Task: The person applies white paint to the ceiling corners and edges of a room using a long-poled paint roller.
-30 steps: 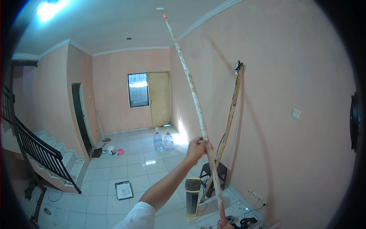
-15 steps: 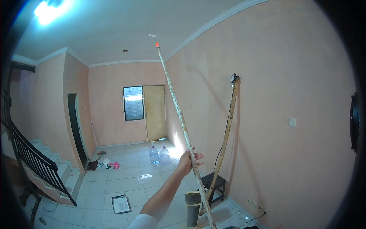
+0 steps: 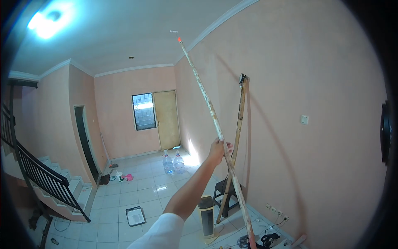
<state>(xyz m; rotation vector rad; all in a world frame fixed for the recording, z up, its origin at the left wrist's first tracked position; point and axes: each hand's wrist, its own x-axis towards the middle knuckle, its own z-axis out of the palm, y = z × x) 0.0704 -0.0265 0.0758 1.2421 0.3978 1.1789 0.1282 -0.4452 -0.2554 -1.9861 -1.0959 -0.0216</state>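
Observation:
My left hand (image 3: 217, 152) is wrapped round a long, paint-marked pole (image 3: 203, 92), its fingertips showing on the pole's right side. The pole leans up and to the left, with an orange piece (image 3: 179, 40) near its top and a small white roller (image 3: 173, 31) at its tip, near the ceiling. Whether the roller touches the ceiling I cannot tell. The pole's lower part runs down to the bottom edge of the view. My right hand does not show.
A bamboo pole (image 3: 239, 120) with a lamp (image 3: 241, 78) leans by the right wall, beside a dark stool (image 3: 219, 189) and a tower-shaped appliance (image 3: 207, 218). A paint tray (image 3: 135, 216) lies on the floor. Two large bottles (image 3: 168, 164) stand farther back. Stairs rise at left.
My left hand and the pole have moved right and up in the view. The roller tip has shifted right along the ceiling area. The camera view has also shifted slightly.

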